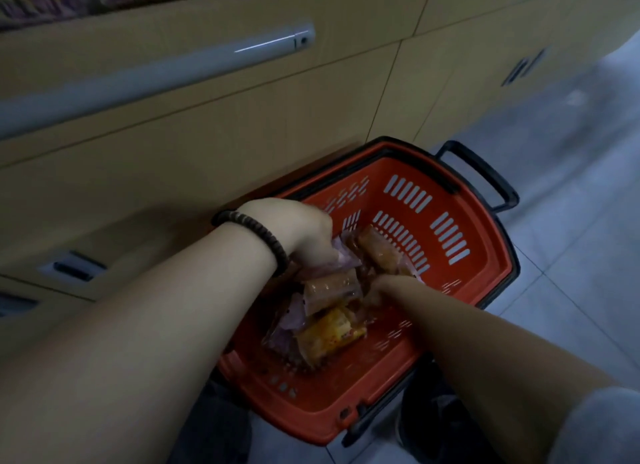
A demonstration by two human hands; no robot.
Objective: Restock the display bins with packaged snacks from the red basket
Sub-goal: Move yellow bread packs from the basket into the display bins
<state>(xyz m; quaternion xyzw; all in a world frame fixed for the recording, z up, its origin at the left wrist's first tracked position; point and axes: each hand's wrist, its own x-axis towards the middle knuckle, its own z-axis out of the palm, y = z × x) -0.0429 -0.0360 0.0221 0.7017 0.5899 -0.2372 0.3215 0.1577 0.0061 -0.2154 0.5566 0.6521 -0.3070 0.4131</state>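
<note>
Your left hand (pixel 301 235), fingers curled round a purple packet (pixel 341 261), reaches into the red basket (pixel 485 235) on the tiled floor (pixel 571 255) below beige drawers (pixel 207 134). At its 4 o'clock, your right hand (pixel 379 290) is buried among the snack packets (pixel 329 335) at the basket's centre, and its grip cannot be told.

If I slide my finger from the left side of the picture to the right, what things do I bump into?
Little cupboard handle → bracelet → left hand, gripping a purple packet → right hand → black basket handle → floor tiles.
</note>
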